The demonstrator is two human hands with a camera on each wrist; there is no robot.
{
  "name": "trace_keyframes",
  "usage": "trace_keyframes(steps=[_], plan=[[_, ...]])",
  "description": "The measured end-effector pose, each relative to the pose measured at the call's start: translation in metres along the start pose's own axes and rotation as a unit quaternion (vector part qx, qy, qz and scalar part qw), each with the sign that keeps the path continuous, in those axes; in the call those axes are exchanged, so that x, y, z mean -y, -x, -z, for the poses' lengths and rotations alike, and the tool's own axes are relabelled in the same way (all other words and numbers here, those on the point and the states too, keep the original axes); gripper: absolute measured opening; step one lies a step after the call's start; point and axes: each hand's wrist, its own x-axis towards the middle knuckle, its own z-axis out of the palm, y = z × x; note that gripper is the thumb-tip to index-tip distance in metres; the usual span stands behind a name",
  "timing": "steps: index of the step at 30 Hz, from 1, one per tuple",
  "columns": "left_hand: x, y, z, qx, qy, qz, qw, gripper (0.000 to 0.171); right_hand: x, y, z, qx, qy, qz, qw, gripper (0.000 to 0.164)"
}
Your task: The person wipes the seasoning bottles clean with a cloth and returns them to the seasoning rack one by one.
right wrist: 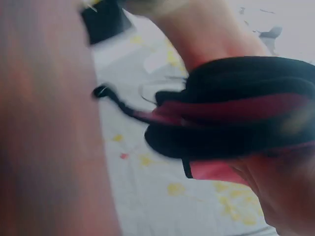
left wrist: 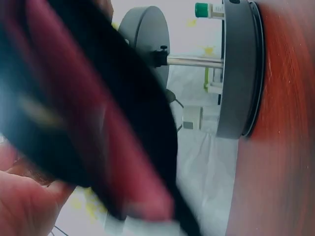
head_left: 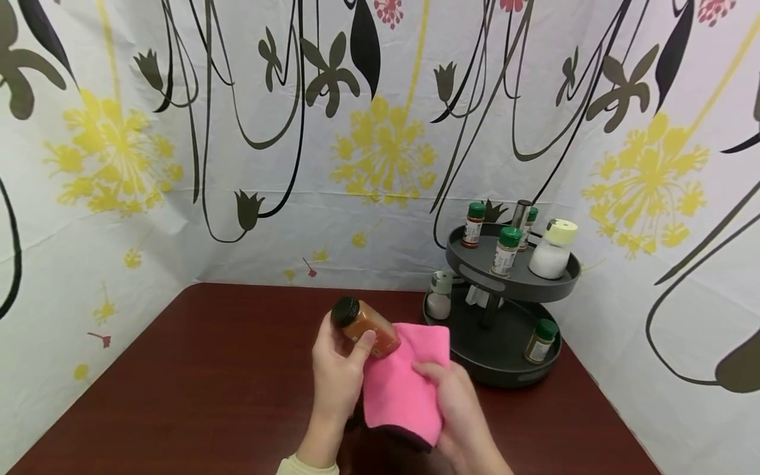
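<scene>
In the head view my left hand (head_left: 338, 376) grips a spice jar (head_left: 371, 330) with a black lid and orange-brown contents, tilted above the table. My right hand (head_left: 460, 402) holds a folded pink cloth (head_left: 404, 389) with a dark edge, its thumb lying over the top. The cloth touches the lower end of the jar. In the left wrist view the cloth (left wrist: 113, 147) blurs across the foreground and hides most of the jar, with part of my left hand (left wrist: 29, 196) at the lower left. The right wrist view shows the cloth's dark folds (right wrist: 231, 108) between both hands.
A two-tier grey rotating rack (head_left: 505, 284) stands at the back right of the dark red table (head_left: 208, 382). Green-capped jars (head_left: 505, 251) and a yellow-capped shaker (head_left: 552, 251) sit on its upper tier. Below are a clear-capped shaker (head_left: 440, 297) and another green-capped jar (head_left: 541, 342). Patterned sheeting surrounds the table.
</scene>
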Motion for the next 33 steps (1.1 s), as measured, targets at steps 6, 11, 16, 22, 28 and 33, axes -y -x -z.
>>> trace_keyframes(steps=[6,11,16,22,28,33], plan=[[-0.001,0.005,-0.002,0.000,0.019,0.015,0.9997,0.050,0.006,-0.011,-0.002,-0.020,-0.032,0.046,0.998,0.032],[0.001,0.004,-0.001,-0.004,0.014,0.004,0.9999,0.053,-0.009,-0.013,-0.010,0.008,-0.046,0.026,0.999,0.041],[0.005,0.002,0.005,-0.020,0.007,0.001,0.9998,0.048,-0.007,-0.007,-0.005,0.018,-0.010,-0.006,1.000,0.040],[0.002,0.005,0.000,-0.015,0.028,0.022,0.9992,0.050,0.000,-0.019,0.001,-0.012,-0.032,0.025,0.999,0.037],[0.003,0.007,-0.004,0.002,0.026,0.007,0.9996,0.051,-0.016,-0.024,-0.004,0.017,-0.044,0.014,0.999,0.040],[0.006,0.002,-0.001,-0.006,0.008,-0.015,0.9998,0.050,-0.012,-0.012,0.001,0.031,-0.003,-0.023,0.999,0.040]])
